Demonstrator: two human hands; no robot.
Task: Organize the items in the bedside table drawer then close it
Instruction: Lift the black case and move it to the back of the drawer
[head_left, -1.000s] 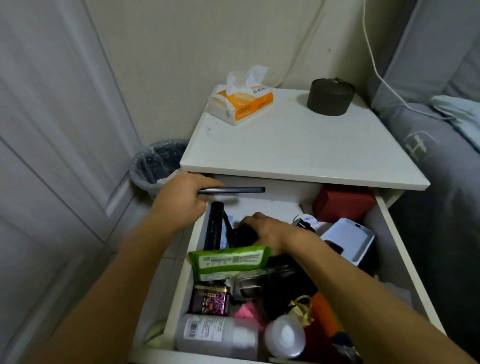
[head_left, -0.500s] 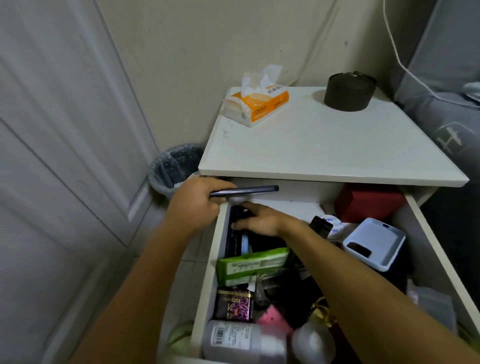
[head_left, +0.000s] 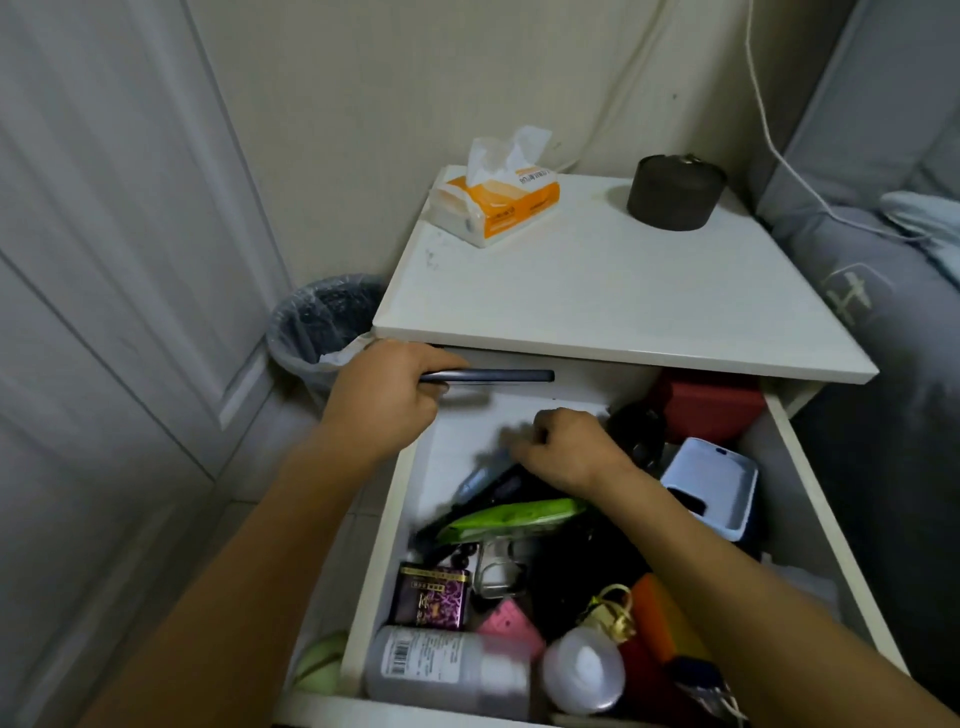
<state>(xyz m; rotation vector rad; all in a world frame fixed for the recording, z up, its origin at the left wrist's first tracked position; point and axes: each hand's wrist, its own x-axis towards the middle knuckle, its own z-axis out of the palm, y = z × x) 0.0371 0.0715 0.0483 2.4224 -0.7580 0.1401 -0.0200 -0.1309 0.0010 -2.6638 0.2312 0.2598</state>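
The drawer (head_left: 810, 499) of the bedside table (head_left: 597, 291) is standing pulled out, crowded with things along its front and middle while the white floor near its back left corner is showing bare. The left hand (head_left: 384, 400) is hovering over the drawer's back left corner, its fingers curling round a thin dark phone (head_left: 493, 375) that is lying flat and level, pointing toward the right just under the table's front edge. The right hand (head_left: 566, 452) is reaching into the middle of the drawer with its fingers bent down onto dark, blurred items (head_left: 498, 483); whether it is actually grasping one of them I cannot tell. Just in front of that hand a green packet (head_left: 511, 517) is lying tilted across the clutter. A red box (head_left: 706, 410) is sitting in the back right corner, and a pale blue phone case (head_left: 714, 483) is leaning near the right wall. Along the front edge, a clear bottle with a barcode label (head_left: 441, 670) is lying on its side at the left, a purple tin (head_left: 431, 597) is sitting just behind it, and a white round lid (head_left: 584, 673) is resting to its right. On the table top, a tissue pack (head_left: 498, 208) is sitting near the back left corner and a dark round container (head_left: 672, 192) near the back edge. A bin (head_left: 317, 327) lined with plastic is standing on the floor beside the table's left side.
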